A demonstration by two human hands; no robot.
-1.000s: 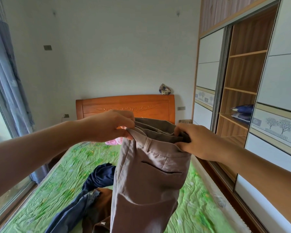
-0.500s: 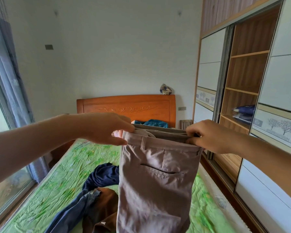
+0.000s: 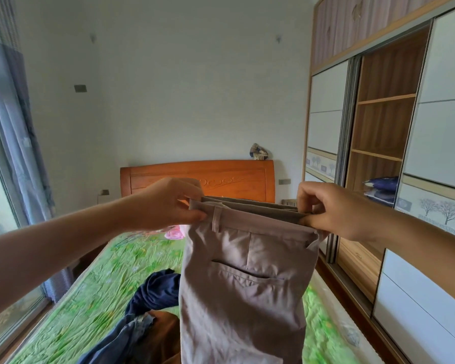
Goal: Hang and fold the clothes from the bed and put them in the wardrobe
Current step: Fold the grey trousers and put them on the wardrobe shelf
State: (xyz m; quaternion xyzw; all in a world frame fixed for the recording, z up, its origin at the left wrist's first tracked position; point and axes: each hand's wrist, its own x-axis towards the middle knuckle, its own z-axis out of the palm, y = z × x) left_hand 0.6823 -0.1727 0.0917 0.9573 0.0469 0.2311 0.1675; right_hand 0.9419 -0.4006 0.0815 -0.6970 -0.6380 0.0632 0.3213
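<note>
Hanging taupe trousers (image 3: 243, 279), waistband pinched by both hands, wrinkled.

The plain taupe fabric trousers (image 3: 244, 271) are showing a darker olive-brown inside the waistband. The crumpled cloth bedsheet (image 3: 90, 306) is showing bright green with a pale flower print. On it a navy garment (image 3: 156, 288) and a rust-brown garment (image 3: 166, 334) are lying. The carved wooden headboard (image 3: 237, 174) is showing orange, and the white sliding wardrobe doors (image 3: 441, 137) are carrying a band of grey trees.

Matt cloth trousers (image 3: 244, 285), glossy wooden headboard (image 3: 237, 177)
</note>
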